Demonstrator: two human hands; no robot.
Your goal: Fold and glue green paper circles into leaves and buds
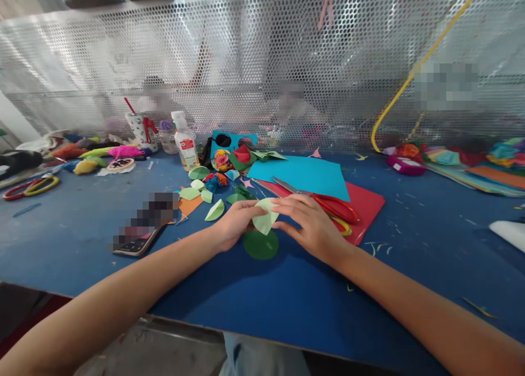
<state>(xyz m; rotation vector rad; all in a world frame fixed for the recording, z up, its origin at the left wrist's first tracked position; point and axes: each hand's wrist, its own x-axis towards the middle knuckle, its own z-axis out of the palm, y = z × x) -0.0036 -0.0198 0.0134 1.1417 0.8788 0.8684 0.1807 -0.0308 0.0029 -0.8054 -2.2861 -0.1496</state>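
Observation:
Between my two hands is a pale green paper piece (pixel 265 218), rounded with a pointed lower end and held above the table. My left hand (pixel 235 223) pinches its left edge. The fingers of my right hand (pixel 309 223) close on its upper right edge. A dark green paper circle (pixel 261 246) lies flat on the blue table just below. Close to my right wrist are scissors with red handles (pixel 334 206) and yellow handle loops (pixel 343 226), resting on red paper (pixel 371 203) and a bright blue sheet (pixel 303 173).
Several cut green leaf shapes (pixel 215 210) lie left of my hands. A blurred phone (pixel 143 236) rests further left. Behind stand a glue bottle (pixel 186 143) and a cup with a straw (pixel 141 132). Perforated metal (pixel 246 53) borders the far side. More scissors (pixel 35 187) sit far left.

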